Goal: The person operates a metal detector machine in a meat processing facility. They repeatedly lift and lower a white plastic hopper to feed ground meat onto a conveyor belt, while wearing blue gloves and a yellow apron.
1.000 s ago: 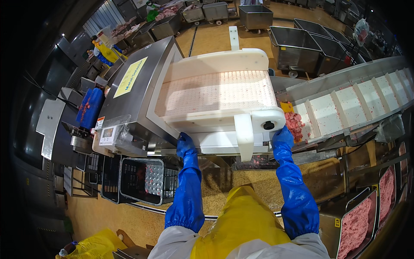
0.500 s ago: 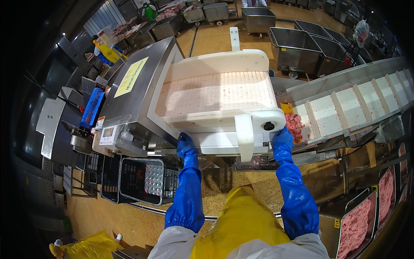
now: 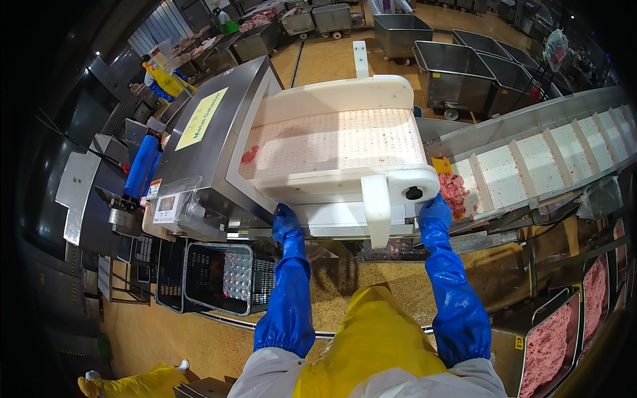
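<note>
My left hand (image 3: pixel 286 222), in a blue glove, is closed at the near side of the white conveyor (image 3: pixel 338 139), beside the corner of the steel metal detector housing (image 3: pixel 219 126). The closed fingers of my right hand (image 3: pixel 435 213) hold the conveyor's right end, near its black knob (image 3: pixel 413 193). Both arms reach forward in blue sleeves. A small red piece of meat (image 3: pixel 249 154) lies on the belt close to the detector's opening. Beyond my right hand, a heap of meat chunks (image 3: pixel 452 194) rests at the foot of a cleated incline conveyor (image 3: pixel 531 166).
Black plastic crates (image 3: pixel 219 304) stand below to the left. Tubs of ground meat (image 3: pixel 547 345) are at the lower right. Steel carts (image 3: pixel 458 73) stand farther back. A blue tub (image 3: pixel 142 166) is at the detector's far left. A person in a yellow apron (image 3: pixel 142 383) is lower left.
A red piece of meat has appeared on the belt beside the detector. The blue tub at the left has tilted. A cart at the back has shifted slightly. My hands stay in place.
</note>
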`<state>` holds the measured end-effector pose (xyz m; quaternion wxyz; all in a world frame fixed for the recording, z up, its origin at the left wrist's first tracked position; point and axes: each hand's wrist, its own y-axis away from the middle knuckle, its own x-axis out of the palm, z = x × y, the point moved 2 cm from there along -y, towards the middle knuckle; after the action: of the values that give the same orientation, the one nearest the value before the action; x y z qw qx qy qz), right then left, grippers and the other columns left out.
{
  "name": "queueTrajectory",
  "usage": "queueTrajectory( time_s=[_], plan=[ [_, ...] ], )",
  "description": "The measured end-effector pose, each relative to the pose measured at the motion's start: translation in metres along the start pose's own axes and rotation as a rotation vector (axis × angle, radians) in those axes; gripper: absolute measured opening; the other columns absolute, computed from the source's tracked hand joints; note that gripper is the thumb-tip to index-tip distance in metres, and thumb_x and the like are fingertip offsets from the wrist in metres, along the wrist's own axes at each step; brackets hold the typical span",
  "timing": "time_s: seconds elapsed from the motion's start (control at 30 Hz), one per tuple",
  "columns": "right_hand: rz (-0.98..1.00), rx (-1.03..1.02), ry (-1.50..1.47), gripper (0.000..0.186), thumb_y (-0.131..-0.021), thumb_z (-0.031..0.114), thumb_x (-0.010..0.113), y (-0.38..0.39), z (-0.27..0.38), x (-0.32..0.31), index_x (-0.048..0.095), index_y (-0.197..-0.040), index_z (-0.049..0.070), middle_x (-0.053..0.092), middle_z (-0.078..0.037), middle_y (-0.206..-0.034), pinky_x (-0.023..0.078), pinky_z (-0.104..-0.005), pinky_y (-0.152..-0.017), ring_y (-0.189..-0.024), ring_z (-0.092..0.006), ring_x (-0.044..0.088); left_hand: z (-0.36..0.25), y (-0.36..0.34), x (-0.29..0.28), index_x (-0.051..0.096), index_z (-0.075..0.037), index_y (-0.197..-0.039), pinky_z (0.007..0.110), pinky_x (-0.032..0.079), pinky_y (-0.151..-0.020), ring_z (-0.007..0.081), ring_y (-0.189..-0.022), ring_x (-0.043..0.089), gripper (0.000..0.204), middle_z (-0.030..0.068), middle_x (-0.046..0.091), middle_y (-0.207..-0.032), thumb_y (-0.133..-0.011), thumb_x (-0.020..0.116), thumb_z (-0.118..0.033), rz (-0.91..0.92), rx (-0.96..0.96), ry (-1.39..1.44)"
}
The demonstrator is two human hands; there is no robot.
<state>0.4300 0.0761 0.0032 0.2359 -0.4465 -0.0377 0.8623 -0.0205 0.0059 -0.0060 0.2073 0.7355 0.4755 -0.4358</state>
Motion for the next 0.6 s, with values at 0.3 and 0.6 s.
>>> queueTrajectory(
  time_s=[0.3,0.6],
  plan=[
    [-0.014,-0.004,-0.013,0.023,-0.090,0.019,0.060,-0.003,-0.005,0.001,0.071,-0.108,0.010,0.073,-0.020,-0.097,0.055,-0.0533,-0.078,-0.091,-0.0430,0.069,-0.012,0.008,-0.005,0.077,-0.011,-0.098,0.052,0.057,-0.075,0.0436,-0.085,0.072,0.067,0.0178,0.075,-0.092,-0.100,0.035,-0.062,-0.007,0.006,0.039],
    [0.090,-0.018,0.008,0.027,-0.092,0.020,0.058,-0.005,-0.006,0.010,0.069,-0.114,0.009,0.072,-0.023,-0.100,0.054,-0.0545,-0.081,-0.093,-0.0445,0.069,0.013,-0.010,0.017,0.078,-0.008,-0.082,0.053,0.057,-0.067,0.0433,-0.072,0.071,0.067,0.0183,0.073,-0.079,-0.102,0.037,-0.057,-0.163,0.071,0.007]
  ],
)
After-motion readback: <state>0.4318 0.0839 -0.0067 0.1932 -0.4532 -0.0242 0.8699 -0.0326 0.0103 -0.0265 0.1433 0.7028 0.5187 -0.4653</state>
